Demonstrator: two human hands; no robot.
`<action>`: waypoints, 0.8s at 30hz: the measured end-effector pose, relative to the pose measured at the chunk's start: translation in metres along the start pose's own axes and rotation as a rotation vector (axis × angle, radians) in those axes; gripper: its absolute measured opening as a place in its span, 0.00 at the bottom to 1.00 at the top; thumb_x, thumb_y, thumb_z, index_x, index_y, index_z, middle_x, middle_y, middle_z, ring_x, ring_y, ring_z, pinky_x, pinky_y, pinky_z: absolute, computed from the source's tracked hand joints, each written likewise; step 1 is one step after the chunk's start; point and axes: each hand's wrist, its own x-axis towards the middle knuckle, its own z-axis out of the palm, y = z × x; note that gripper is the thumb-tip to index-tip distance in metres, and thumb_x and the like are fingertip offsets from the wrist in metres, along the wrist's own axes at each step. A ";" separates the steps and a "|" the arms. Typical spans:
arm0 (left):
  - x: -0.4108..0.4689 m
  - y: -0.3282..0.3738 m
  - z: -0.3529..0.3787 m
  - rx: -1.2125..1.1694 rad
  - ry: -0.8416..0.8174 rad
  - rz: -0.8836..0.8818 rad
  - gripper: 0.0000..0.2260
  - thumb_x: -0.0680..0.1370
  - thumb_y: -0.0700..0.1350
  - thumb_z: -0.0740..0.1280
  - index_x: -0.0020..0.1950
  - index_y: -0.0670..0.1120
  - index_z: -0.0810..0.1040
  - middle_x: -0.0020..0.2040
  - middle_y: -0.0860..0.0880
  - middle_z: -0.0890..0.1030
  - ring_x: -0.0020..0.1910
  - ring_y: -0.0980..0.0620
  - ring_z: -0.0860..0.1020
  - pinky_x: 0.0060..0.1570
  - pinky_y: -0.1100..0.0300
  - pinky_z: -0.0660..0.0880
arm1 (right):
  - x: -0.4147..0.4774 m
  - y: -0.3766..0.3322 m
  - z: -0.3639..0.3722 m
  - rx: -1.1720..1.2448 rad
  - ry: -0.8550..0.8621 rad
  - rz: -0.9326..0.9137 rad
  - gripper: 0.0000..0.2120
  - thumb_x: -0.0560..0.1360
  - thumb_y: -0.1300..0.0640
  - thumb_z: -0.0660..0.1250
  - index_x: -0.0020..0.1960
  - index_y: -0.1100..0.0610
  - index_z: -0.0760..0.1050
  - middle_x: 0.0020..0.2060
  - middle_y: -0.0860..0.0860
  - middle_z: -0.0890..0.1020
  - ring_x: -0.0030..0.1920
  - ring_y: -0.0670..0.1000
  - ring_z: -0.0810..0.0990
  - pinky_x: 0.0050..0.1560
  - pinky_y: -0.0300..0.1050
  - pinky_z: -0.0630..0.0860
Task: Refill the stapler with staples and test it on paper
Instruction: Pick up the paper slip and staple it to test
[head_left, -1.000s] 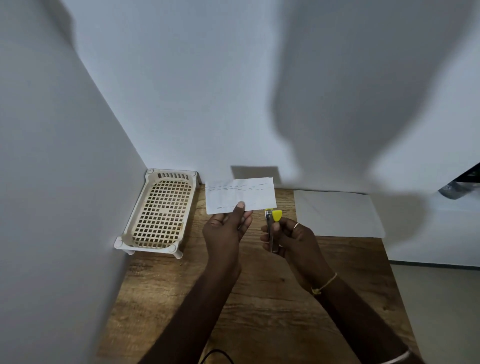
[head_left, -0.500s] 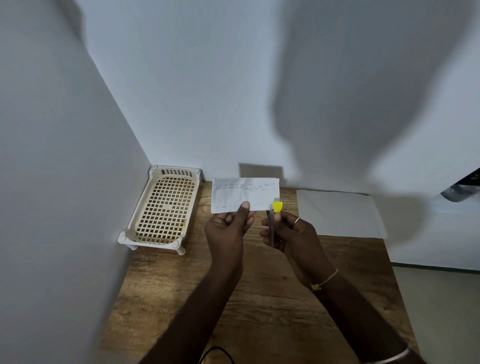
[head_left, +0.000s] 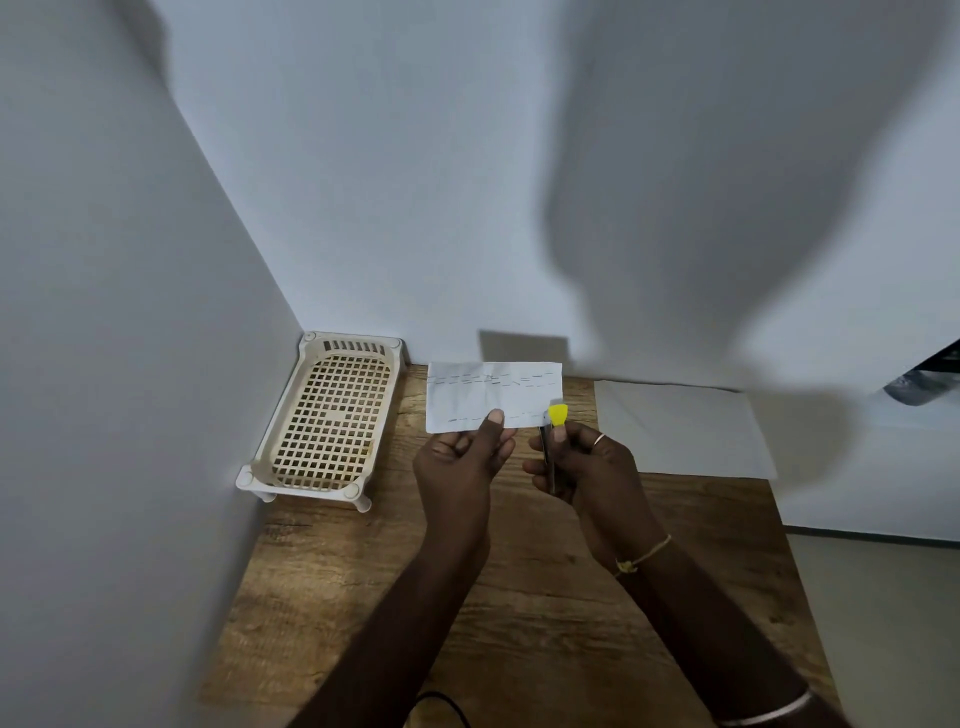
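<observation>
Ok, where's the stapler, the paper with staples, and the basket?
stapler (head_left: 558, 415), head view, its yellow tip.
paper (head_left: 467, 397), head view, its left half.
basket (head_left: 332, 415), head view, its grid floor.

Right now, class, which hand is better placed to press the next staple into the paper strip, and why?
The right hand: it already holds the yellow-tipped stapler at the strip's lower right edge. The left hand is occupied pinching the paper strip steady.
</observation>
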 end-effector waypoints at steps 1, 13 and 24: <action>0.000 -0.001 -0.001 0.003 0.002 0.001 0.07 0.77 0.40 0.75 0.49 0.36 0.83 0.38 0.44 0.86 0.47 0.45 0.87 0.46 0.57 0.84 | 0.000 0.000 0.000 0.000 0.006 0.002 0.18 0.72 0.48 0.69 0.56 0.58 0.82 0.47 0.55 0.87 0.44 0.55 0.87 0.44 0.46 0.83; -0.006 -0.009 0.007 -0.060 -0.246 -0.062 0.16 0.74 0.44 0.78 0.61 0.45 0.84 0.57 0.41 0.86 0.58 0.41 0.85 0.55 0.48 0.83 | 0.004 0.003 0.006 0.014 0.093 0.031 0.04 0.78 0.61 0.69 0.49 0.59 0.83 0.41 0.57 0.87 0.40 0.54 0.87 0.40 0.46 0.82; -0.006 -0.018 0.022 0.065 -0.155 0.031 0.07 0.73 0.40 0.79 0.48 0.41 0.87 0.45 0.38 0.88 0.46 0.40 0.87 0.44 0.50 0.83 | 0.006 0.002 0.008 -0.016 0.149 0.002 0.02 0.77 0.67 0.69 0.46 0.66 0.80 0.26 0.52 0.81 0.24 0.45 0.78 0.30 0.43 0.75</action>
